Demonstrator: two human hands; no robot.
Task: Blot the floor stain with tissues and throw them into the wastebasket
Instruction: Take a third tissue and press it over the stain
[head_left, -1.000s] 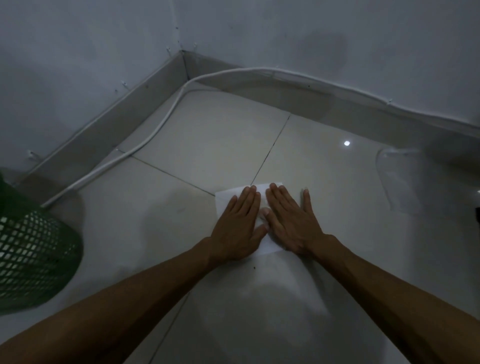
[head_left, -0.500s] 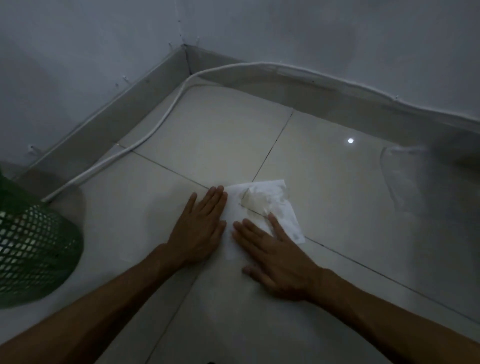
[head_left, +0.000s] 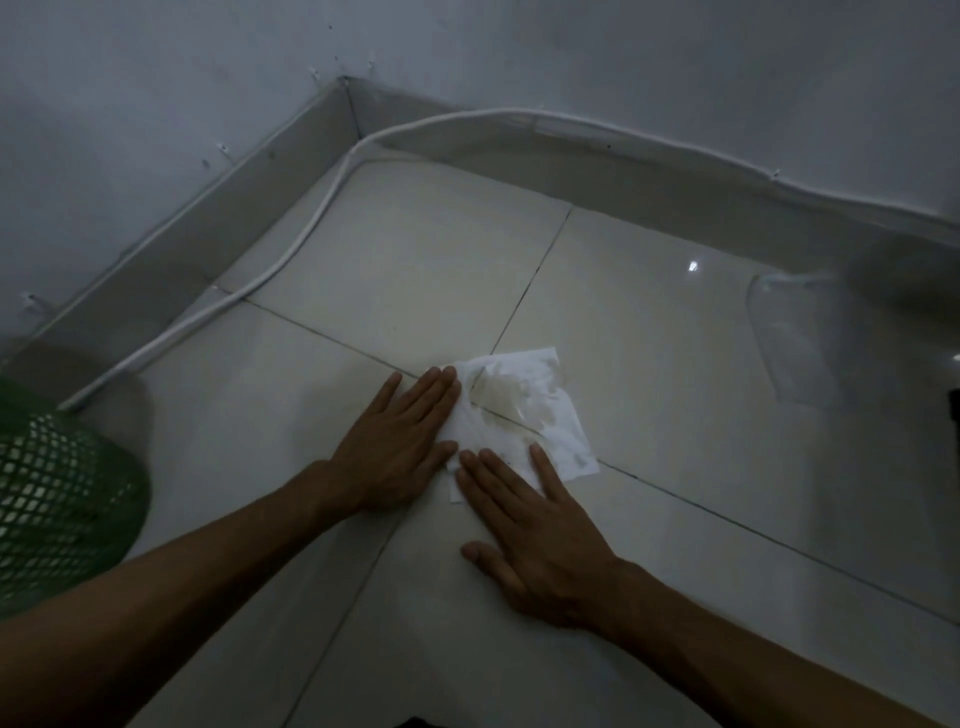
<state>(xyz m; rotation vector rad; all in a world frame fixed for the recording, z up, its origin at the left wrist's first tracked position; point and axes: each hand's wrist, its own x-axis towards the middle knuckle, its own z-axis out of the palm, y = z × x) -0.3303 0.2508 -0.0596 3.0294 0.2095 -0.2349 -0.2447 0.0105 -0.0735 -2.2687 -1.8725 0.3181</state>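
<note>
Pressing flat on the floor (head_left: 649, 364), both hands lie with fingers spread wide and nothing gripped. The left hand (head_left: 397, 447) covers the left edge of the tissue (head_left: 524, 410), and the right hand (head_left: 535, 530) rests just below it, only its fingertips (head_left: 540, 457) on the tissue's near edge. A second ago the two hands sat side by side on top of the sheet and hid most of it; since then they have slid apart and back toward the person, so the wet, greyish patch in the tissue's middle now shows beyond the fingers. The tissue lies over the crossing of the tile seams, as before. The green wastebasket (head_left: 57, 493) stands well off to the left of the left hand, unmoved.
</note>
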